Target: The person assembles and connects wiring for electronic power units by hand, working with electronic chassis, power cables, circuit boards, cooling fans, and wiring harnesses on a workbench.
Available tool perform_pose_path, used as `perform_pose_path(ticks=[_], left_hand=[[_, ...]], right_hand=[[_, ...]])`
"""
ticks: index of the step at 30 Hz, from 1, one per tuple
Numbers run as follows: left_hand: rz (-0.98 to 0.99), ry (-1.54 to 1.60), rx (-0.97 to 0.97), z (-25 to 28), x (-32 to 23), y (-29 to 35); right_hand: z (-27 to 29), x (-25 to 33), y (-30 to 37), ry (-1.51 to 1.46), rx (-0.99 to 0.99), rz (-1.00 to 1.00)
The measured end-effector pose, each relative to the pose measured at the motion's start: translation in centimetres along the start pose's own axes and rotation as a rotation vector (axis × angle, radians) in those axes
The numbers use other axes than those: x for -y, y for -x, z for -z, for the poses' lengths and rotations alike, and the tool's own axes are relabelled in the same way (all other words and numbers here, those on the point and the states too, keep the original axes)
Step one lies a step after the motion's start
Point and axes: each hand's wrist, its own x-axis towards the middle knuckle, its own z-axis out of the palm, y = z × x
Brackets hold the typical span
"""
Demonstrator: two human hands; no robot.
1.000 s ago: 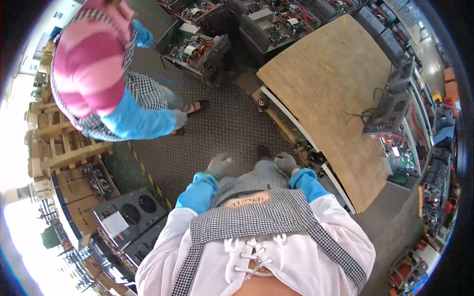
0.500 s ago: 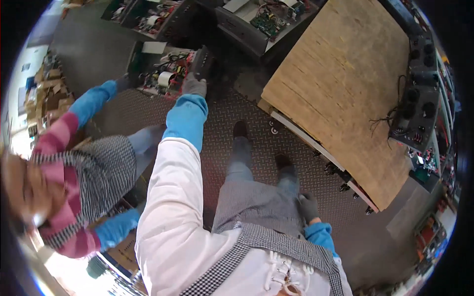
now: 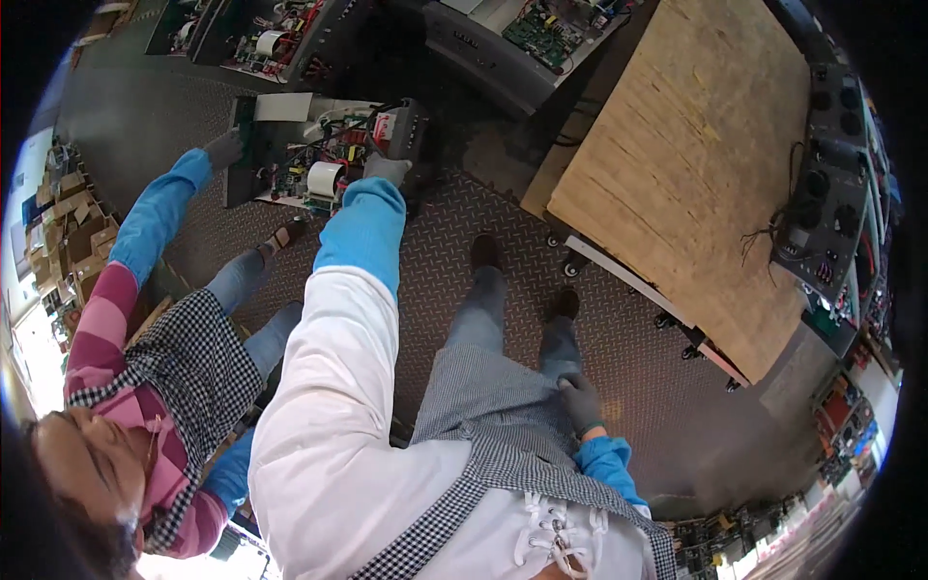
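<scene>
My left hand (image 3: 388,170), in a grey glove, reaches forward and is closed on the near right end of an open-topped electronics unit (image 3: 324,182). Circuit boards, a white cylindrical part and a dark end panel show in this unit; where my fingertips press is partly hidden. At its left end, a co-worker's gloved hand (image 3: 224,147) touches the dark green side panel. Beside my thigh hangs my right hand (image 3: 581,402), also grey-gloved, with loosely extended fingers and nothing visible in it.
Similar open units (image 3: 266,43) stand at the far left, and another (image 3: 522,48) lies ahead. A wooden-topped wheeled cart (image 3: 677,184) is on the right, with dark panels (image 3: 822,208) along its far side. The co-worker (image 3: 184,377) stands close on my left. Cardboard boxes (image 3: 82,232) are piled further left.
The held unit sits slightly lower and more level in view. The co-worker's arm and body have shifted, and the cart appears further right. My left hand keeps its hold.
</scene>
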Motion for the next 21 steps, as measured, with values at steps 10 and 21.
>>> perform_pose_path(ticks=[10, 21], left_hand=[[-0.608, -1.256, 0.387, -3.9, 3.8, -1.0], [-0.65, -1.479, 0.467, -5.5, 11.2, 8.4]], right_hand=[[-0.2, 1.3, 1.0, 0.006, 0.019, -0.03], [2.5, 4.1, -0.6, 0.117, 0.032, 0.033]])
